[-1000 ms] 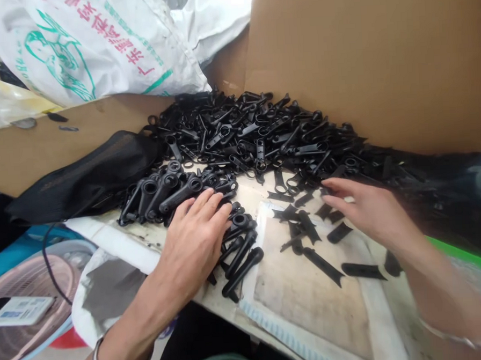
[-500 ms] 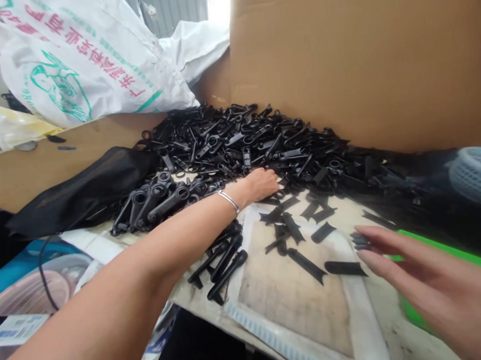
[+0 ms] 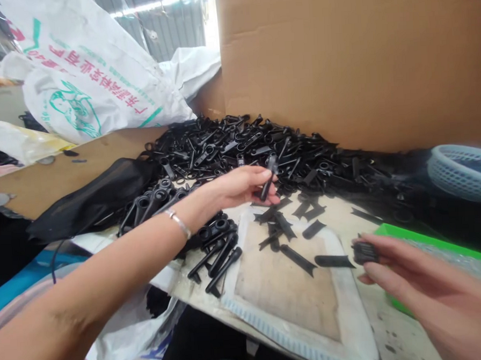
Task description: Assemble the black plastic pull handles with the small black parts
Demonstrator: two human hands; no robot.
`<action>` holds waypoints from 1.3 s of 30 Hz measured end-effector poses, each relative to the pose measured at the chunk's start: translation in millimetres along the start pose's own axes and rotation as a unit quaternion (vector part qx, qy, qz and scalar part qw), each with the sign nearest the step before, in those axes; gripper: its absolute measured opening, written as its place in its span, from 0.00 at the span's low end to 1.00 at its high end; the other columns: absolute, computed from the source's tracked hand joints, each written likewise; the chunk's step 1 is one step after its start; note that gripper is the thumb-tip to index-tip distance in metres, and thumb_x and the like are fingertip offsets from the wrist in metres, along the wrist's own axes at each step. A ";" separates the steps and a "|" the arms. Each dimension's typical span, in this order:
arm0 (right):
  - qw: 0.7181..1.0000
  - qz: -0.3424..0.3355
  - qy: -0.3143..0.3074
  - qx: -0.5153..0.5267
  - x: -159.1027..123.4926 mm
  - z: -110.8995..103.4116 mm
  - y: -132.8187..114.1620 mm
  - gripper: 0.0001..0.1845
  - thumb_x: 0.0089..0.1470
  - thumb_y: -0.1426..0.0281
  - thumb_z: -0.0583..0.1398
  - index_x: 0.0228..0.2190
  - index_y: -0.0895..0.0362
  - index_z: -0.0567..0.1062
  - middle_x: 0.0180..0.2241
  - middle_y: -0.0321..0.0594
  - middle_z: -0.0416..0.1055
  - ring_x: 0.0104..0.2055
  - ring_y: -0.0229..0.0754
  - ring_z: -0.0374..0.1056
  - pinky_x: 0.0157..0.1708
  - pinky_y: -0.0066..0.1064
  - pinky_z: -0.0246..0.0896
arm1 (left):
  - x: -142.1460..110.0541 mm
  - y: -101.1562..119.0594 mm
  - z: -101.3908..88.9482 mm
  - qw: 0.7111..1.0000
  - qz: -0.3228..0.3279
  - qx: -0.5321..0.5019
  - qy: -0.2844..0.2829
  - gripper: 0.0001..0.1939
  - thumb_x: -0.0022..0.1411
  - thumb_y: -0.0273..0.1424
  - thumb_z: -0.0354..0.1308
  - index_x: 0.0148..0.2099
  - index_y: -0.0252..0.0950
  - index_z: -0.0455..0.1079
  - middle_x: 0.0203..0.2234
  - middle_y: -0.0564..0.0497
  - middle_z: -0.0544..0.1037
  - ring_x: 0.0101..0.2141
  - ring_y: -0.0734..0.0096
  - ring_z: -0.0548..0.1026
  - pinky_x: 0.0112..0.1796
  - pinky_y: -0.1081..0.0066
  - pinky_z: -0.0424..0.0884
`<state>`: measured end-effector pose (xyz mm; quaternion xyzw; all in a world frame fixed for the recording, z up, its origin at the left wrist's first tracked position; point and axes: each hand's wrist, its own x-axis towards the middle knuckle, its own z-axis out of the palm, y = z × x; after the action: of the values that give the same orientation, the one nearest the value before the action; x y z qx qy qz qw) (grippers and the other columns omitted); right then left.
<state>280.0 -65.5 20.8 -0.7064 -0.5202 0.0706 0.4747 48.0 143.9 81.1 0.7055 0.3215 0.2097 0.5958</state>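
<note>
My left hand, a bangle on its wrist, is closed on a black plastic handle piece, held upright at the near edge of a pile of black plastic parts. At the right, my right hand pinches a small dark ribbed piece between thumb and fingers. Flat black strips with notched ends lie scattered on a worn board between the hands. Several black handles with ring ends lie left of the board.
A green bin holding clear plastic stands beside my right hand. Behind it is a pale blue basket. Cardboard walls off the back, and a white woven sack leans at the left above a black bag.
My left hand has drawn back slightly from the pile and now shows a black handle piece in its fingers. The ribbed piece in my right hand has turned into clearer view.
</note>
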 end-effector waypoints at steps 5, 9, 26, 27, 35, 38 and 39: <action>0.998 0.007 -0.005 0.057 -6.5 10.7 -35.5 0.14 0.47 0.60 0.70 0.39 0.41 0.83 0.34 0.28 0.82 0.32 0.42 0.79 0.36 0.30 0.79 | -56.4 -8.3 55.7 0.985 -0.047 -0.164 0.000 0.07 0.61 0.28 0.58 0.39 0.36 0.60 0.29 0.49 0.75 0.25 0.76 0.75 0.25 0.78 0.67; 0.990 -0.123 0.013 0.065 -16.5 25.7 -41.0 0.12 0.54 0.61 0.67 0.42 0.44 0.81 0.44 0.30 0.79 0.35 0.36 0.77 0.37 0.26 0.77 | -81.3 -15.9 94.5 0.934 -0.057 -0.349 0.038 0.15 0.52 0.23 0.64 0.43 0.32 0.68 0.39 0.46 0.76 0.38 0.70 0.78 0.34 0.74 0.73; 0.969 -0.242 -0.002 -0.048 -27.9 51.4 -54.2 0.10 0.59 0.71 0.63 0.43 0.57 0.79 0.42 0.43 0.76 0.42 0.42 0.73 0.47 0.35 0.72 | -112.3 -36.9 120.7 0.995 0.056 -0.043 0.072 0.26 0.64 0.26 0.53 0.64 0.41 0.64 0.43 0.47 0.79 0.44 0.61 0.76 0.51 0.61 0.71; 0.969 -0.240 -0.002 -0.050 -28.8 50.9 -56.4 0.10 0.59 0.71 0.62 0.44 0.57 0.79 0.42 0.44 0.75 0.42 0.42 0.73 0.46 0.34 0.72 | -113.8 -37.1 119.7 0.996 0.057 -0.001 0.075 0.26 0.64 0.27 0.53 0.65 0.41 0.63 0.42 0.47 0.79 0.43 0.60 0.76 0.50 0.61 0.71; 0.976 -0.167 -0.120 0.071 -26.0 45.9 -39.5 0.11 0.58 0.63 0.62 0.42 0.46 0.82 0.43 0.34 0.80 0.37 0.38 0.78 0.34 0.22 0.75 | -120.6 -44.7 113.2 0.996 0.016 -0.045 0.076 0.14 0.67 0.32 0.51 0.53 0.40 0.71 0.32 0.53 0.76 0.29 0.72 0.74 0.33 0.73 0.72; 0.976 -0.109 -0.164 0.091 -24.3 46.6 -30.3 0.14 0.54 0.60 0.64 0.41 0.47 0.83 0.38 0.33 0.82 0.33 0.40 0.79 0.32 0.22 0.75 | -126.8 -43.5 112.9 0.996 0.024 -0.075 0.050 0.14 0.67 0.31 0.50 0.52 0.39 0.71 0.28 0.55 0.72 0.24 0.77 0.71 0.28 0.76 0.70; 0.975 -0.091 -0.184 0.088 -25.4 48.3 -30.1 0.14 0.53 0.58 0.64 0.40 0.48 0.84 0.37 0.35 0.83 0.33 0.42 0.80 0.32 0.23 0.76 | -128.9 -42.6 113.0 0.996 0.033 -0.066 0.045 0.13 0.68 0.31 0.50 0.52 0.39 0.71 0.28 0.55 0.71 0.24 0.77 0.70 0.28 0.77 0.69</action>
<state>219.9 -56.7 7.1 -0.5865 -0.6522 0.2016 0.4358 25.1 -23.0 28.0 0.6650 0.3100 0.2820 0.6182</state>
